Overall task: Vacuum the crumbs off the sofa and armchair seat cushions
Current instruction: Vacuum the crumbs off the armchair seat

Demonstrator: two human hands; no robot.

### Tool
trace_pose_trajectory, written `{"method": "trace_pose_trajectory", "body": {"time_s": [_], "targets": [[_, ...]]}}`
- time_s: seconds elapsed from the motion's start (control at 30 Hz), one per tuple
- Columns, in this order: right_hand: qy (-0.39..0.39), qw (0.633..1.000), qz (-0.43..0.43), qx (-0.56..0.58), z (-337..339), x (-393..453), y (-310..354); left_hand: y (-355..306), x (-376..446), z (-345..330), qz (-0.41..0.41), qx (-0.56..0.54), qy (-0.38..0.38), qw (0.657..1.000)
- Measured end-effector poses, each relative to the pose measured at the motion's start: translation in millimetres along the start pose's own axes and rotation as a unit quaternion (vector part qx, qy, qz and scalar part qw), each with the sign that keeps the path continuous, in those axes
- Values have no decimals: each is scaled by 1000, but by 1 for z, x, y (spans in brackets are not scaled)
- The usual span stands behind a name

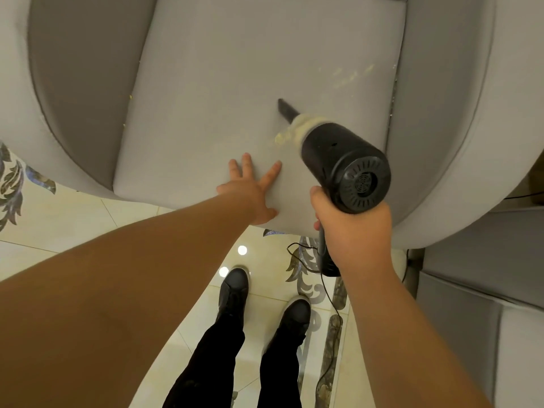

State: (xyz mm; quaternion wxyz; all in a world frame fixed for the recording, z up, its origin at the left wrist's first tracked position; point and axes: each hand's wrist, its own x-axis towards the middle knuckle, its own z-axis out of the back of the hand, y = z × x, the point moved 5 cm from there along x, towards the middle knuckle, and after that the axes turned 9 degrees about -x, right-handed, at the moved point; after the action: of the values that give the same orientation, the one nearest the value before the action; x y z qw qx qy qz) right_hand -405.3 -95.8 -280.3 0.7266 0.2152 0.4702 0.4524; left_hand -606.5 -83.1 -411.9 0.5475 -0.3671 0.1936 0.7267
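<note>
Right hand (pixel 353 231) grasps handheld vacuum (pixel 344 160), nozzle on armchair cushion (pixel 235 69) toward crumbs (pixel 344 76); left hand (pixel 250 192), released, presses cushion flat.

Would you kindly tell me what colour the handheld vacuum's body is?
Black; the handheld vacuum, gripped by the right hand, shows best in the head view.

Warm dim indoor light, lamp glare on floor tiles (pixel 176 228), wide-angle edge bending, soft blur
</note>
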Motion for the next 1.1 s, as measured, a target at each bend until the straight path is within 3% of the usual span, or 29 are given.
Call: {"method": "trace_pose_trajectory", "body": {"time_s": [0.17, 0.4, 0.63, 0.87, 1.1], "targets": [[-58, 997, -36, 48, 18, -3, -9, -2, -3, 1, 4, 4, -4, 1000], [30, 999, -14, 35, -4, -27, -9, 2, -12, -10, -17, -23, -21, 999], [-46, 999, -4, 8, 18, -33, -10, 3, -28, -15, -19, -49, 3, 999], [56, 997, 16, -51, -9, -61, -12, 2, -41, -28, -22, -41, 18, 999], [-46, 999, -19, -22, 18, -57, -16, 17, -52, -36, -25, -50, 7, 998]]}}
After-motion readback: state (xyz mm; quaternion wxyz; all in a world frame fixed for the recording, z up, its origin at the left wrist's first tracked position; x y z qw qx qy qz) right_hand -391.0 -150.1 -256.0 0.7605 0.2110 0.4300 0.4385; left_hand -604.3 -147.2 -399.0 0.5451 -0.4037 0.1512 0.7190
